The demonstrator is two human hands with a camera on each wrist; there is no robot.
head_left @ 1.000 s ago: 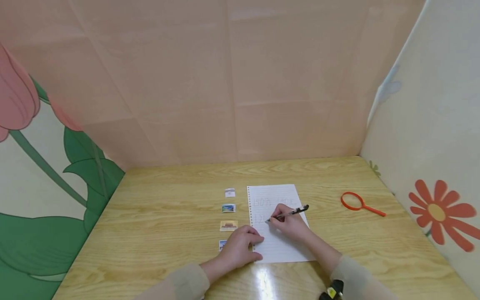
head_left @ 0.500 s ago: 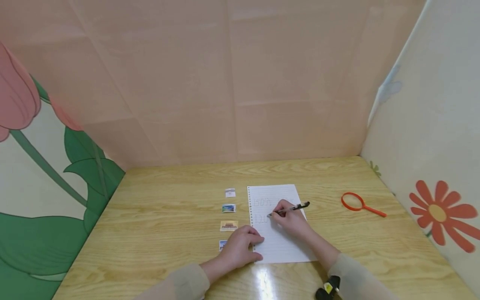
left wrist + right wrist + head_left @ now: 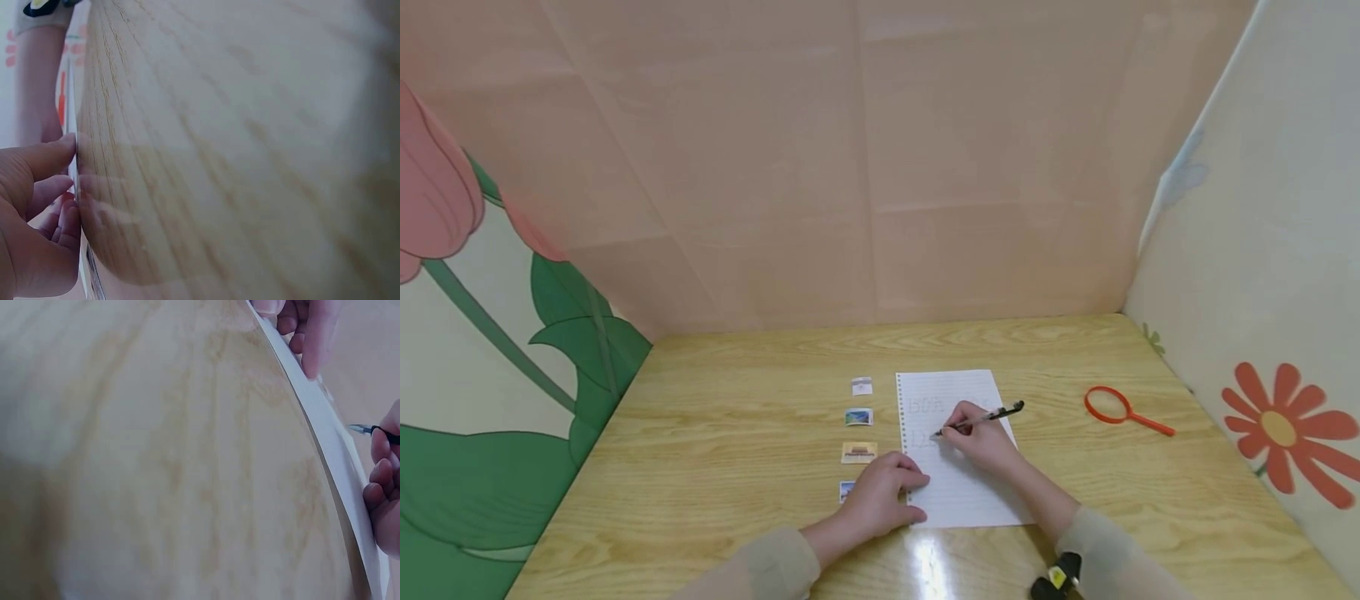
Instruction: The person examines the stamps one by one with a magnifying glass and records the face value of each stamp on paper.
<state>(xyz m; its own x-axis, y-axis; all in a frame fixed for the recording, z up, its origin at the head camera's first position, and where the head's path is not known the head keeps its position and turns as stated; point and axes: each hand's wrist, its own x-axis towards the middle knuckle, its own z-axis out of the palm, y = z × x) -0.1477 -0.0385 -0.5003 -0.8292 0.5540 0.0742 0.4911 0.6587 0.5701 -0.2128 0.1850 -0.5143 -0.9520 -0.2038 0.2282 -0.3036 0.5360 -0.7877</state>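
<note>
My right hand (image 3: 985, 440) grips a black pen (image 3: 1004, 412), its tip at the second line of handwriting on a sheet of lined paper (image 3: 970, 492). The right wrist view shows the pen's pointed tip (image 3: 359, 429) close over the sheet. My left hand (image 3: 883, 496) rests on the sheet's lower left edge, thumb and fingers spread on it. The left wrist view shows those fingertips (image 3: 67, 145) against the surface. Faint pencil-like figures and characters show on the top line; some are hidden behind my right hand.
Left of the paper, small picture stamps lie in a column: a pale one (image 3: 862, 386), a blue-green one (image 3: 859, 417), a yellow one (image 3: 859, 452), and a blue one (image 3: 846, 490) partly under my left hand. A red magnifying glass (image 3: 1138, 419) lies on the wooden table (image 3: 715, 433) at right.
The pen tip and my right hand shift slightly over the second line, first up and right, then a little back left. More strokes show there. My left hand stays in place.
</note>
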